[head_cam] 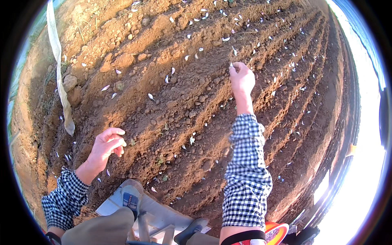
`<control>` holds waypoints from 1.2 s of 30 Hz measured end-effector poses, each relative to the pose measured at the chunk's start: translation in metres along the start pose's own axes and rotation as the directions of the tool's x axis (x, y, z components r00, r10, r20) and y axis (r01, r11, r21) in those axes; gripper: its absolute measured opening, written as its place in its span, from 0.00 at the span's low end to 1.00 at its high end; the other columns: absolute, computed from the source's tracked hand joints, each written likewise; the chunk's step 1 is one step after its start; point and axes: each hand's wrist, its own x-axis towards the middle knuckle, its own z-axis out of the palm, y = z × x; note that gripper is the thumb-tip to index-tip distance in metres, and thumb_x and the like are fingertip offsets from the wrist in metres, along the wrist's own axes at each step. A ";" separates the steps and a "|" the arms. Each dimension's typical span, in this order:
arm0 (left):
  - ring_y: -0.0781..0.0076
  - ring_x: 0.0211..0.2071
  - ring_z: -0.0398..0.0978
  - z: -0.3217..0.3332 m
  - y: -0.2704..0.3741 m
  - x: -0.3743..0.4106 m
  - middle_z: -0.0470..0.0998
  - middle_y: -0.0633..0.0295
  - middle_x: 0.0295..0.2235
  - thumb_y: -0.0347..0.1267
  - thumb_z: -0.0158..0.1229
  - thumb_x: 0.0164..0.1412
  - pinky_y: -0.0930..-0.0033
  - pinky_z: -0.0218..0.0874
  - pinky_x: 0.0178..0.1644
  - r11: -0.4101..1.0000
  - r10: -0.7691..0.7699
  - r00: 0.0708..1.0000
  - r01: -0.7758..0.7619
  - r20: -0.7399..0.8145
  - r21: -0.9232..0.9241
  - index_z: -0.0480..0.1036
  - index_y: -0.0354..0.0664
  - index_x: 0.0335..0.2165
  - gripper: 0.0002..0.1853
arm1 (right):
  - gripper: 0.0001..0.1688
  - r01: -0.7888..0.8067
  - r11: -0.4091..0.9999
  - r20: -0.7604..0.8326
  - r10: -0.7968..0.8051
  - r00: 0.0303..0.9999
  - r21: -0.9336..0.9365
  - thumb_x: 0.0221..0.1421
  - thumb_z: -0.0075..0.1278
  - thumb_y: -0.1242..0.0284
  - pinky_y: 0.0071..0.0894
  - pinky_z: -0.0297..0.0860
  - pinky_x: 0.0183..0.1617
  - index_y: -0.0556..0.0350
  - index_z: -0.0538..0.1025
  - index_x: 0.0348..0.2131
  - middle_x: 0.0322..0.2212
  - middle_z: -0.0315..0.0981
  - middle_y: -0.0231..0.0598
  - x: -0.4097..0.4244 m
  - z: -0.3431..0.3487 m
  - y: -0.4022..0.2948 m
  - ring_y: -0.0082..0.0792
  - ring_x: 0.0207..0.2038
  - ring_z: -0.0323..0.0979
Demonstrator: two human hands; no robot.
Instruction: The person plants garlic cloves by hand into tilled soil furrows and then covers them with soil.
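Observation:
My right hand [242, 79] reaches out over the tilled soil, thumb and fingers pinched on a pale garlic clove [231, 65] whose tip shows at the fingertips. Just beyond it, another clove [234, 51] stands in a furrow. My left hand [105, 147] hovers above the soil at the lower left, fingers loosely curled and apart, with nothing seen in it. Cloves lie on the ground ahead of that hand, among them a white one [151, 96] and a pinkish one [105, 88]. Several more are scattered along the parallel furrows [196, 79].
A long whitish strip [59, 67] lies across the soil at the left, beside clods [70, 82]. My shoes [131, 193] rest on a pale board [159, 208], with legs of a seat [143, 226] between them. An orange bowl [283, 229] sits at the lower right.

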 end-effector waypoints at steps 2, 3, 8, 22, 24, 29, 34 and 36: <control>0.79 0.24 0.74 -0.006 0.001 -0.003 0.78 0.63 0.29 0.29 0.58 0.62 0.75 0.68 0.28 1.000 0.004 0.999 -0.004 -0.033 0.006 0.71 0.37 0.45 0.13 | 0.04 -0.055 0.973 0.124 0.028 0.992 0.225 0.54 0.56 0.69 0.41 0.71 0.46 0.46 0.80 0.32 0.35 0.78 0.38 -0.022 -0.015 -0.018 0.31 0.44 0.73; 0.79 0.24 0.74 -0.004 0.003 -0.004 0.78 0.62 0.29 0.28 0.57 0.62 0.75 0.68 0.28 1.000 0.000 0.998 0.001 -0.056 0.017 0.71 0.38 0.45 0.12 | 0.04 0.021 0.965 0.124 -0.055 0.991 0.262 0.54 0.56 0.70 0.40 0.71 0.46 0.47 0.79 0.31 0.35 0.77 0.39 -0.040 -0.015 -0.021 0.31 0.45 0.73; 0.79 0.24 0.75 -0.003 0.011 -0.009 0.78 0.62 0.29 0.27 0.55 0.62 0.75 0.69 0.28 1.000 -0.004 0.998 0.005 -0.058 0.022 0.71 0.38 0.44 0.12 | 0.05 -0.057 0.947 0.137 0.014 0.991 0.317 0.51 0.54 0.74 0.30 0.71 0.36 0.52 0.75 0.31 0.30 0.69 0.34 -0.080 -0.022 0.000 0.24 0.29 0.66; 0.77 0.22 0.76 -0.062 -0.002 -0.021 0.78 0.61 0.28 0.26 0.56 0.61 0.74 0.69 0.26 0.997 -0.058 0.968 0.068 -0.244 0.032 0.72 0.40 0.43 0.11 | 0.06 -0.015 0.891 -0.043 -0.005 0.999 -0.454 0.55 0.58 0.67 0.41 0.60 0.48 0.40 0.85 0.33 0.30 0.83 0.36 0.026 -0.003 0.072 0.36 0.36 0.78; 0.77 0.23 0.76 -0.062 -0.008 -0.020 0.79 0.62 0.28 0.27 0.56 0.61 0.75 0.69 0.26 0.998 -0.064 0.971 0.068 -0.228 0.011 0.72 0.40 0.43 0.11 | 0.09 -0.042 0.833 -0.002 0.049 0.999 -0.552 0.57 0.55 0.70 0.42 0.59 0.51 0.36 0.85 0.35 0.32 0.83 0.34 0.036 -0.002 0.072 0.33 0.39 0.77; 0.78 0.23 0.76 -0.040 -0.012 -0.021 0.79 0.63 0.29 0.28 0.57 0.62 0.75 0.68 0.27 0.996 -0.080 0.976 0.086 -0.203 0.020 0.72 0.41 0.45 0.12 | 0.15 -0.032 0.814 0.082 0.098 0.992 -0.580 0.60 0.53 0.67 0.43 0.59 0.57 0.34 0.80 0.47 0.43 0.80 0.33 0.028 -0.006 0.061 0.35 0.47 0.72; 0.77 0.25 0.74 -0.007 -0.008 -0.019 0.78 0.63 0.30 0.29 0.56 0.63 0.74 0.67 0.30 0.992 -0.019 0.995 0.032 -0.101 0.124 0.72 0.39 0.46 0.13 | 0.26 0.215 0.880 -0.188 -0.318 0.930 -0.424 0.59 0.56 0.63 0.45 0.60 0.62 0.49 0.72 0.55 0.53 0.70 0.38 -0.039 -0.017 0.086 0.42 0.56 0.64; 0.77 0.26 0.74 0.002 -0.012 -0.019 0.78 0.62 0.31 0.29 0.56 0.63 0.74 0.66 0.30 0.977 0.028 0.998 -0.014 -0.062 0.215 0.71 0.39 0.46 0.13 | 0.30 0.259 0.896 -0.178 -0.338 0.924 -0.359 0.59 0.56 0.64 0.47 0.58 0.64 0.55 0.68 0.57 0.56 0.67 0.45 -0.063 -0.012 0.095 0.48 0.60 0.61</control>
